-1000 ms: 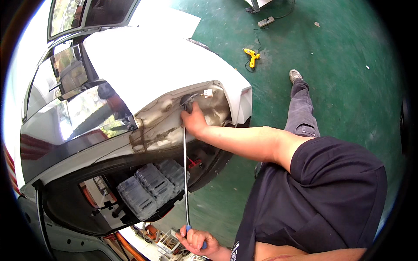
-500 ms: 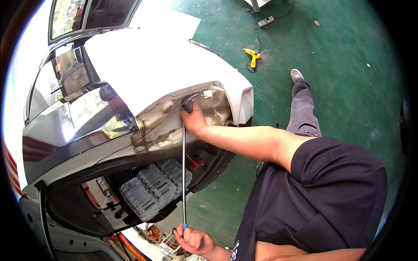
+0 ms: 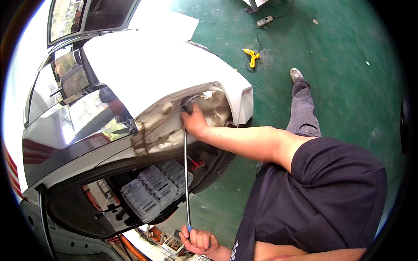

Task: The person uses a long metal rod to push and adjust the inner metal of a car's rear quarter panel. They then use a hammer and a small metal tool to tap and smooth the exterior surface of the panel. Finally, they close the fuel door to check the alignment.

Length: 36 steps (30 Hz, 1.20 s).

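Observation:
A long metal rod [image 3: 186,174] with a blue and black handle runs across the open trunk toward the bare tail-lamp recess [image 3: 159,130] in the white car's rear corner. My left hand [image 3: 200,241] is closed round its handle at the bottom of the view. Up at the recess, my right hand [image 3: 193,118] is closed round the upper part of the rod, beside a dark opening. The rod's far tip is hidden there. A white wire connector [image 3: 207,95] hangs on its wires just above my right hand.
Several clear plastic trays [image 3: 150,191] lie in the trunk, with a red tool [image 3: 197,164] beside them. The raised tailgate [image 3: 78,243] is at lower left. A yellow glue gun [image 3: 251,57] and a power strip [image 3: 264,21] lie on the green floor.
My left hand and the rod's handle end have swung slightly right and a little lower. My right hand stays at the recess, almost unmoved.

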{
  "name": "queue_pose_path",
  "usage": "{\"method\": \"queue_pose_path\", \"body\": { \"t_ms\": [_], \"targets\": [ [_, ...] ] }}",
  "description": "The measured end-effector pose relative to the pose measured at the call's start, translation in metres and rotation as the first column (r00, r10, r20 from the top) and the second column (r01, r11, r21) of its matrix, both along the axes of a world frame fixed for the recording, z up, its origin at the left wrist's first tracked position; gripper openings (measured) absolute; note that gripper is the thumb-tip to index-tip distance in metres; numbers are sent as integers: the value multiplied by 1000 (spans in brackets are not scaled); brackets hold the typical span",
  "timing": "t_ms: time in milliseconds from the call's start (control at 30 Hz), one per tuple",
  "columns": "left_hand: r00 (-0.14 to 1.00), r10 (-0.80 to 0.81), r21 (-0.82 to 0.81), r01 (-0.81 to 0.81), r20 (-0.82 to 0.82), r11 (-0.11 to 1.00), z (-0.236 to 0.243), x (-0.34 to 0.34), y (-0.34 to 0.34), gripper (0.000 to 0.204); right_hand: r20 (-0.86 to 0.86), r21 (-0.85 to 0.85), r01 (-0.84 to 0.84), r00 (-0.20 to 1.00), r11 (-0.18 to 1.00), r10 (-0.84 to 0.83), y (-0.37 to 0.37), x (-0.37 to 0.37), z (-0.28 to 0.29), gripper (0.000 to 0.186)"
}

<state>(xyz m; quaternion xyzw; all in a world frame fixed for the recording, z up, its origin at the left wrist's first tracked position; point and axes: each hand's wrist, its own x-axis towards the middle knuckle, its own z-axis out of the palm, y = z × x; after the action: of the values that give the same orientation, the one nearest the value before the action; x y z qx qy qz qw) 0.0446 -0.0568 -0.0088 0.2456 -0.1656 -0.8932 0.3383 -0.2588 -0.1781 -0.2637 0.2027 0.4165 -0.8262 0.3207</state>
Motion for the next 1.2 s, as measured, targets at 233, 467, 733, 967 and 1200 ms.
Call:
{"method": "queue_pose_path", "body": {
  "t_ms": [233, 467, 733, 967, 1200],
  "targets": [
    [1000, -13, -5, 12, -24, 1000, 0, -9, 6, 32, 11, -43, 21, 1000, 999, -20, 7, 0, 7, 38],
    [996, 65, 58, -62, -64, 996, 7, -15, 21, 44, 18, -10, 9, 1000, 1000, -8, 6, 1, 5, 37],
    [999, 21, -8, -21, -38, 1000, 2, 2, 3, 49, -5, 112, -36, 999, 993, 36, 4, -1, 5, 40],
    [1000, -2, 9, 2, -27, 1000, 1, -4, 6, 32, -96, 120, -10, 995, 993, 22, 6, 0, 3, 41],
    [995, 61, 32, -59, -82, 998, -2, -11, 24, 35, -23, -13, -16, 1000, 1000, 16, 3, 3, -4, 37]
  ]
}}
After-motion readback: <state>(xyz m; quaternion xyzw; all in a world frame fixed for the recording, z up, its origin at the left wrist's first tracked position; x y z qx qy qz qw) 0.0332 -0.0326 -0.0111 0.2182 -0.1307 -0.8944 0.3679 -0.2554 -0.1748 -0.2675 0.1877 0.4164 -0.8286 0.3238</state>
